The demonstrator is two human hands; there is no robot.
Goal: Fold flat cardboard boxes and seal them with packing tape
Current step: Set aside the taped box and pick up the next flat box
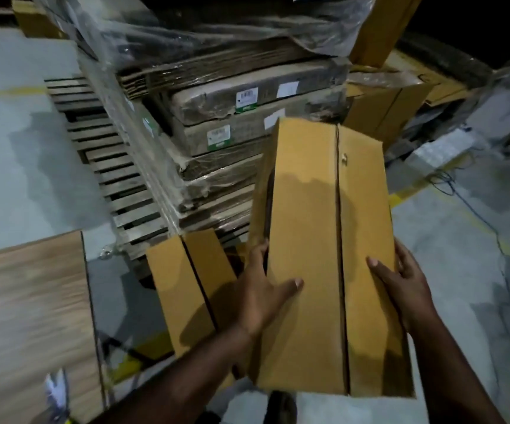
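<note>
Box (318,240) in mid-air before pallet stack (217,133), formed, two top flaps meeting at centre seam, no tape visible. Left hand (266,298) and right hand (406,286) gripping opposite sides, thumbs on top. Second box (186,286) below, likewise untaped. Sealing outstanding.

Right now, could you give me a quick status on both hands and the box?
Left hand and right hand grip the folded box by its sides. Flap seam untaped. Second box below left; wrapped cardboard pallet just ahead.
</note>
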